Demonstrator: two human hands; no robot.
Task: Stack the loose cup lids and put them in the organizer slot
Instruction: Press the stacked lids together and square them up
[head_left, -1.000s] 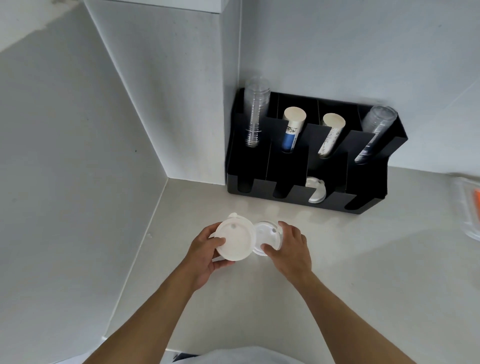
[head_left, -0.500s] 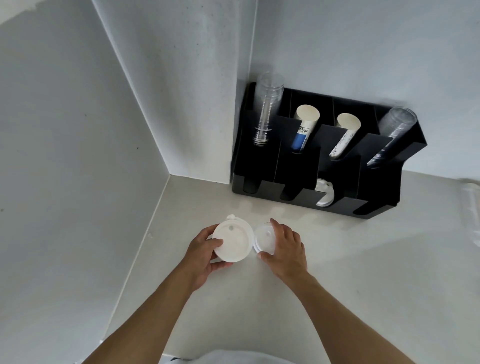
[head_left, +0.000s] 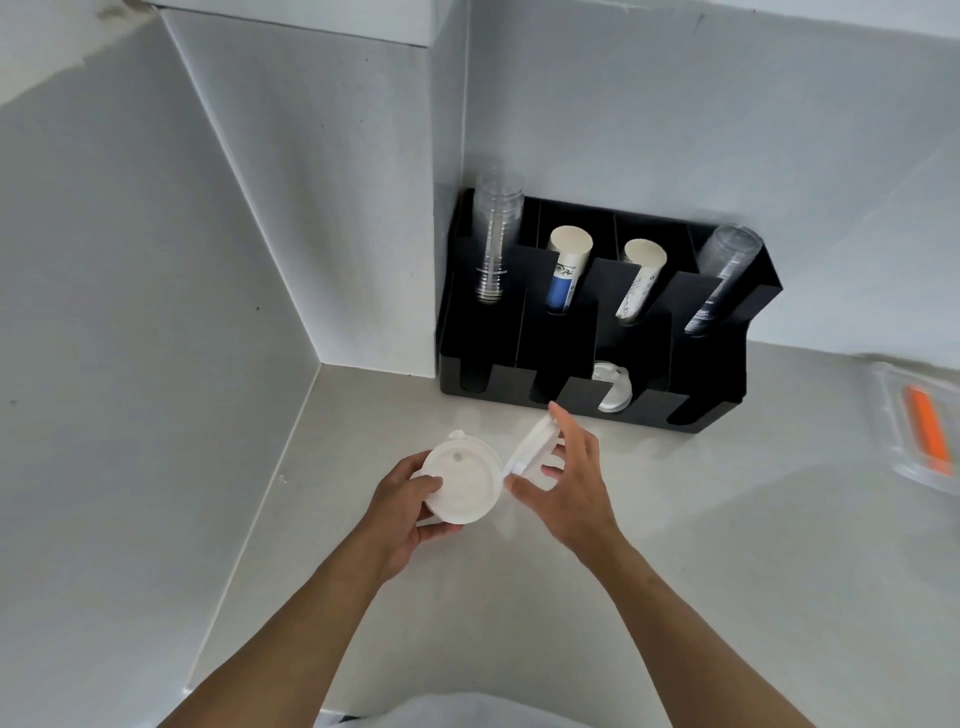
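Observation:
My left hand (head_left: 402, 506) grips a stack of white cup lids (head_left: 464, 480), its flat top facing me, just above the counter. My right hand (head_left: 566, 480) holds a single white lid (head_left: 532, 444) tilted up on edge, its lower rim touching the right side of the stack. The black organizer (head_left: 717, 384) stands against the back wall beyond my hands. A white lid (head_left: 613, 387) sits in its third front slot from the left. The other front slots look dark.
Back slots of the organizer hold clear plastic cups (head_left: 496, 239), a blue-printed paper cup stack (head_left: 566, 270), another paper cup stack (head_left: 639, 278) and more clear cups (head_left: 724, 275). A clear tray with an orange item (head_left: 924, 428) lies at the right. Walls close in left and behind.
My right hand has lifted its lid off the counter and tipped it on edge against the stack. The left hand's stack stayed in place. The camera view shifted slightly.

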